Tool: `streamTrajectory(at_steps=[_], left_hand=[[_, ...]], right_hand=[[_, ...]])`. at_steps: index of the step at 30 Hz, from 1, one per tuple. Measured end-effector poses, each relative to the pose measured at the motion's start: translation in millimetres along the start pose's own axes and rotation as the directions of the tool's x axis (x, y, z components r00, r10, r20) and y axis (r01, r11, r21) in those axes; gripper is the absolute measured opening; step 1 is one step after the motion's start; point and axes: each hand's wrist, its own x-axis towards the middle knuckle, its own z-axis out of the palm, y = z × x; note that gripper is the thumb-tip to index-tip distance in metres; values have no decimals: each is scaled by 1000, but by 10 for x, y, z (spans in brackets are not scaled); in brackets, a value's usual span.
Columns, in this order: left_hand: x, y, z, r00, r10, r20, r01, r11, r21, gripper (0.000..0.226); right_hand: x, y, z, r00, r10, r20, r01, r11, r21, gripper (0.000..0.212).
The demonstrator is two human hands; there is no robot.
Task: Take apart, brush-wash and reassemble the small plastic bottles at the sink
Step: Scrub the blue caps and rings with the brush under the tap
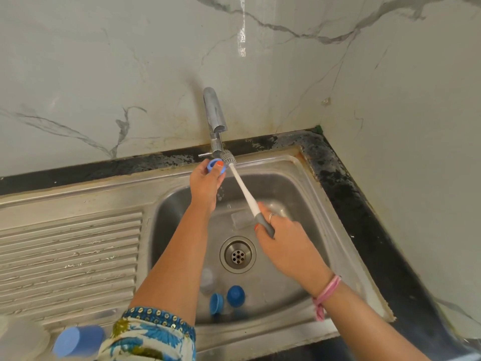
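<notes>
Blue plastic bottle cap [215, 165], light and likely slippery when wet, is pinched by its rim in the left hand [205, 182] under the far tap [215, 121], while the right hand [282, 237] grips the white bottle brush [244, 194].

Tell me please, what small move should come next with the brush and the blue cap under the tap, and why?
Probably swing the brush head into the open side of the blue cap. The left hand holds the cap at the tap, water drips below, and the right hand grips the brush handle, but the bristles sit beside the cap, not inside it.
</notes>
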Motion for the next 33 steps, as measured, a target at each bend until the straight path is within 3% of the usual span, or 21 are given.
streamTrajectory(at_steps=[2, 4, 7, 12, 17, 20, 25, 29, 33], left_hand=[[37, 5, -39, 999, -4, -52, 4, 1000, -5, 28], [1, 17, -66, 998, -38, 57, 38, 999, -5, 22], [-55, 17, -56, 973, -76, 220, 66, 996, 53, 35], [-7, -17, -78, 999, -6, 35, 6, 1000, 24, 17], [-141, -98, -106, 963, -58, 262, 51, 998, 33, 27], [-133, -88, -118, 981, -41, 189, 66, 990, -126, 28], [-103, -80, -117, 988, -149, 31, 149, 897, -416, 23], [-148, -35, -60, 970, -243, 6, 208, 820, -534, 31], [-163, 22, 73, 955, -297, -22, 223, 762, -609, 24]], right_hand=[[-109, -35, 42, 999, -32, 15, 33, 999, -36, 51], [-61, -11, 14, 1000, -26, 6, 26, 1000, -15, 51], [122, 25, -62, 1000, 7, -25, -6, 1000, 6, 51], [-76, -93, 20, 999, -43, 17, 45, 996, -79, 52], [97, -50, -40, 1000, 2, -24, -4, 997, -76, 51], [53, -62, -50, 1000, -10, 0, 10, 999, -49, 50], [-152, -42, -29, 1000, -19, 20, 20, 998, -53, 52], [-177, -28, 21, 1000, -19, 13, 19, 1000, -13, 54], [-240, -46, 42, 1000, 3, 23, -3, 1000, 7, 52]])
